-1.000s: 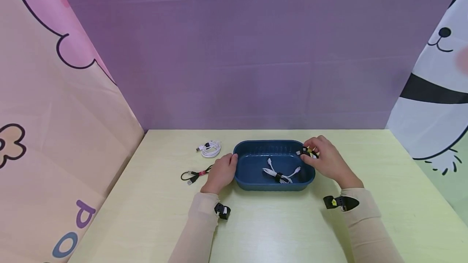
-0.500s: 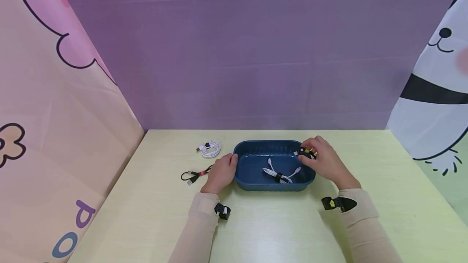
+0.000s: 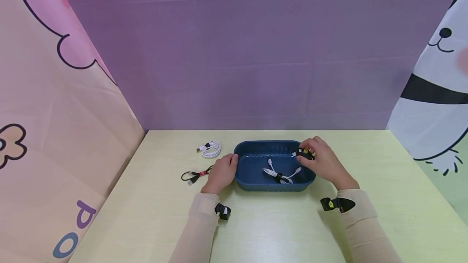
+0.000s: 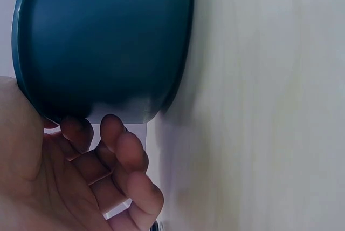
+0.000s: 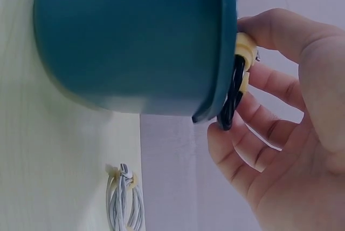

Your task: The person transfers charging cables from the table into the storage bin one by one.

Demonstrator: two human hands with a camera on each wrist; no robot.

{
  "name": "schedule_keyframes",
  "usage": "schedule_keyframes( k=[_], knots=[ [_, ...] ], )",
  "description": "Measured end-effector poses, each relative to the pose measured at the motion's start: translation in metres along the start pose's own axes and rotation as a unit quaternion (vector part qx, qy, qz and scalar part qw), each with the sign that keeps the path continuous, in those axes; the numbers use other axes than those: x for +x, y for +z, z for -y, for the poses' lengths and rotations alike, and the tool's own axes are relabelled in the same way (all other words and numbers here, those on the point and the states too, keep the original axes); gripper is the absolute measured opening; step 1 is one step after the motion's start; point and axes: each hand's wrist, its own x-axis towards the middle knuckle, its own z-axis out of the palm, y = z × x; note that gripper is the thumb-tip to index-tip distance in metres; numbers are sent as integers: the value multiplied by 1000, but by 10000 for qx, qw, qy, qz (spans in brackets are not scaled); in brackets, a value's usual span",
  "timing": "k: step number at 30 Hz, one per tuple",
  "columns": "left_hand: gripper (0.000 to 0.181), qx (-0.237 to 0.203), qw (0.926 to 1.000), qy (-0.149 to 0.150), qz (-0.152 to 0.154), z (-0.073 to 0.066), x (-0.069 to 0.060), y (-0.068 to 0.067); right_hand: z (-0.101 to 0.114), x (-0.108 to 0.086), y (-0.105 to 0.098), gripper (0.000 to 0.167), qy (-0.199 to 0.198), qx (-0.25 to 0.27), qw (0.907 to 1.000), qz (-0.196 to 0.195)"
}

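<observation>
A blue oval basin (image 3: 252,177) stands on the table, with a white cable bundle (image 3: 280,177) tied in black inside it. My left hand (image 3: 221,173) grips the basin's left end, thumb at the rim and curled fingers against the outer wall in the left wrist view. Over the basin's right rim, my right hand (image 3: 327,163) pinches a black cable bundle (image 3: 305,154) with a yellow tie. That black bundle (image 5: 232,96) shows at the rim in the right wrist view, between thumb and fingers.
Left of the basin lie a coiled white cable (image 3: 211,149) and, nearer, a black cable with a red tie (image 3: 195,175), partly behind my left hand. A pale coiled cable (image 5: 125,201) shows in the right wrist view. A purple backdrop (image 3: 234,52) rises behind the table (image 3: 256,226).
My right hand has moved slightly left with the black bundle, further over the basin's right end. The left hand and the basin have stayed in place.
</observation>
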Motion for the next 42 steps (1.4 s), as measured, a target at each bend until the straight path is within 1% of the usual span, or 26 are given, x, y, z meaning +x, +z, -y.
schedule_keyframes(
  k=[5, 13, 23, 30, 35, 42],
  knots=[
    [40, 13, 10000, 7, -20, -1, -1, 0, 0, 0, 2, 35, -46, -14, 10000, -22],
    [40, 112, 9998, 158, -105, 0, -1, -1, 0, 1, 5, 34, -66, -25, 10000, -42],
    [40, 64, 10000, 49, -54, -2, -1, 0, 3, 0, 4, 33, -29, -9, 10000, -83],
    [39, 102, 9999, 43, -62, -2, 0, 0, 4, 1, 7, 33, -98, 70, 9998, -135],
    [39, 29, 10000, -21, 12, 0, 0, 1, 7, 1, 10, 33, -107, 37, 9998, -149],
    [39, -39, 10000, 42, 23, 1, 1, 1, 14, 2, 14, 32, -218, -27, 9996, -157]
  ],
)
